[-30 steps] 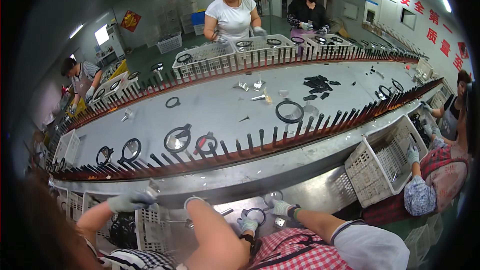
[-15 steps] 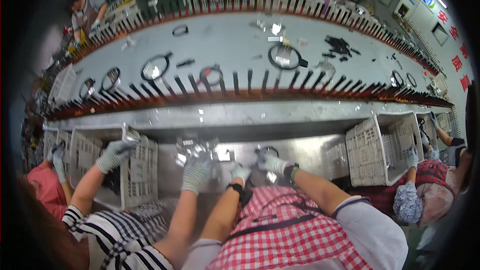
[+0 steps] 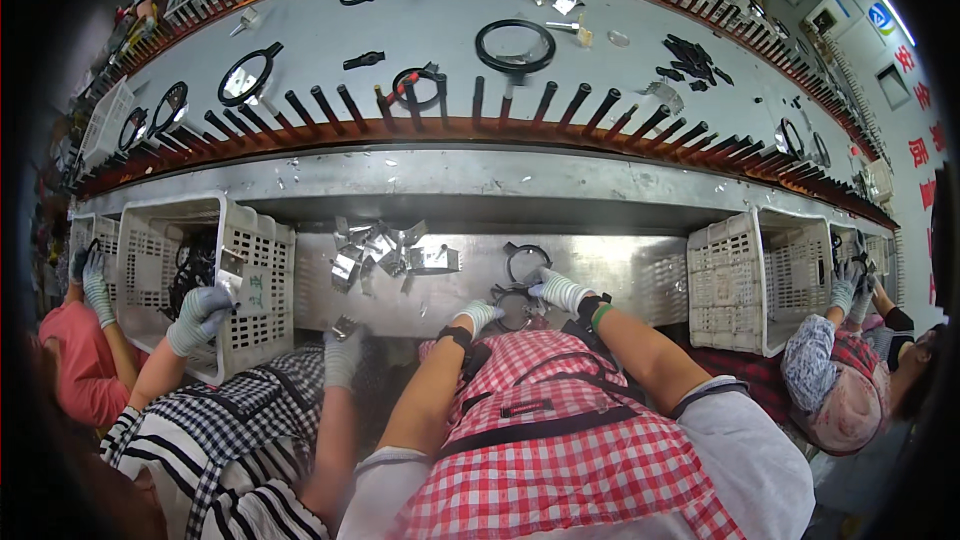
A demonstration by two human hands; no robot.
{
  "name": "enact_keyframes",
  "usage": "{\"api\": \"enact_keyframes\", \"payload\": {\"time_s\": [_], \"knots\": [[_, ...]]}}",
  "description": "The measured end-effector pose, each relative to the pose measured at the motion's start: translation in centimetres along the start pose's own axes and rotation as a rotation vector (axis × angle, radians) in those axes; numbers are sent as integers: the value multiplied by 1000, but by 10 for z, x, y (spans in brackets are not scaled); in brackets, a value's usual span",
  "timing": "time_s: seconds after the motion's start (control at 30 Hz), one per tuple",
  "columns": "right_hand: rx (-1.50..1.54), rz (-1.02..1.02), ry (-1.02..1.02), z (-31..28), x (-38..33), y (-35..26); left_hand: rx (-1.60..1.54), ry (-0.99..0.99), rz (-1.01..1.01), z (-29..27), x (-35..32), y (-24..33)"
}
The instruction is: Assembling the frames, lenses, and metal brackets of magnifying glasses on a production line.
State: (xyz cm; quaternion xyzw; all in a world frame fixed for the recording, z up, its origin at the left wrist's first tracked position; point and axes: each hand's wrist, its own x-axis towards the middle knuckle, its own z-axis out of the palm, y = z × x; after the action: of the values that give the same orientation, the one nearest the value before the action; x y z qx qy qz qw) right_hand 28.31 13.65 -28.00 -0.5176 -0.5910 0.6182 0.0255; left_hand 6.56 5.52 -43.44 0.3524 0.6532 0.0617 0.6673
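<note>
Tipped further downward, my view sets the steel bench [image 3: 615, 275] between two large white crates [image 3: 724, 285]; the neighbour's right hand [image 3: 343, 362] has drawn back from the metal pieces [image 3: 376, 254], leaving that pile uncovered and, I judge, the ring work unhindered. Wearer's hands, two: the left hand [image 3: 479, 316] appears to pinch the lower black ring [image 3: 514, 293]; the right hand [image 3: 562, 290] has its fingers together, gripping or not I cannot tell. Rings at these hands, two: lower, between the gloves; upper black ring [image 3: 510, 263], just beyond the right fingertips. Metal pieces, smallest, overlap too much to count.
</note>
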Motion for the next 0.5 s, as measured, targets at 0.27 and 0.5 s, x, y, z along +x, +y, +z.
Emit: {"api": "enact_keyframes", "payload": {"time_s": [0.27, 0.5], "knots": [[293, -210, 181, -44, -12, -36, 275, 402, 382, -57, -101, 104], [450, -429, -52, -70, -81, -156, -380, -172, 643, -62, -280, 205]]}}
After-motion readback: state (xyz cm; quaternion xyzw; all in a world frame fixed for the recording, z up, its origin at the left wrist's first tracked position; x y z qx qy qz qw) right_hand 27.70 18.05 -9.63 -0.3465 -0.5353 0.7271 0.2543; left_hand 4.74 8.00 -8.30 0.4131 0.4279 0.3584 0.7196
